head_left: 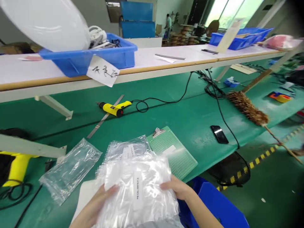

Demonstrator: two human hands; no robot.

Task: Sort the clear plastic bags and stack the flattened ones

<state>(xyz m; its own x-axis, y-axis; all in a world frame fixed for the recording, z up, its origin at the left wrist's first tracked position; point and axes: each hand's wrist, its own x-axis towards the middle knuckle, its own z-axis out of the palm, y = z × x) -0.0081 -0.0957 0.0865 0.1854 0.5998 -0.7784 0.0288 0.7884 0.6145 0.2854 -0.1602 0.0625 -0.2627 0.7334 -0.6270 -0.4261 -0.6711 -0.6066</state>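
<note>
Between my two hands is a stack of clear plastic bags (152, 202), the top one bearing a white printed label. My left hand (101, 198) grips the stack's left side, slightly blurred, with the thumb on top. On the right side my right hand (177, 187) holds the stack, thumb on top and fingers hidden beneath. More labelled clear bags (140, 144) lie just behind the stack, partly covered by it. A separate clear bag (73, 169) lies flat to the left. Behind the stack on the right is a green clipboard (175, 155) with a metal clip.
A yellow heat gun (115, 109) lies across a steel ruler (97, 126). A phone (218, 134) and a brush (249, 107) are at the right. A raised shelf (147, 68) carries a blue bin (123, 53). Another blue bin (213, 202) stands below the bench edge. A person (168, 25) stands far back.
</note>
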